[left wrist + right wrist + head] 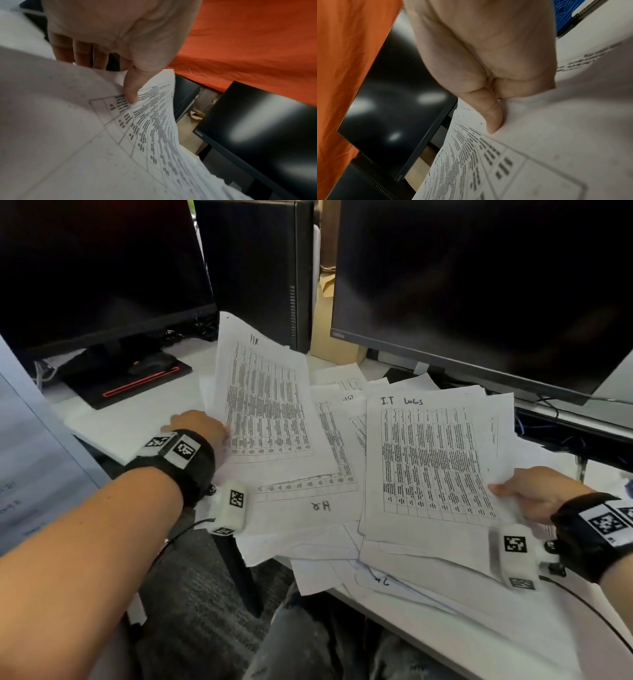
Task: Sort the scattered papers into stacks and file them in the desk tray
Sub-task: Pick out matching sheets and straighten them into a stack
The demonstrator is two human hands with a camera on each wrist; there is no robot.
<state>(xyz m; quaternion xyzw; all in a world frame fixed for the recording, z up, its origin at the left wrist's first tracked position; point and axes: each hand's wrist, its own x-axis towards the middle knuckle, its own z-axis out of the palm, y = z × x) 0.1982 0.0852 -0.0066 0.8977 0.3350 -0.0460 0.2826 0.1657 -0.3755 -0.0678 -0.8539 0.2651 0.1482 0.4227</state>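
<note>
Near edge: your right hand pinches the "I.T logs" stack at its lower right corner, thumb on top; the stack's long axis runs away from you, over the loose heap. Left of the heap, your left hand pinches the raised "HR" sheaf at its lower left edge. The farther monitor stands behind; no desk tray is visible.

Left hand pinching w/ thumb, right hand pinching too, both forearms extended
</note>
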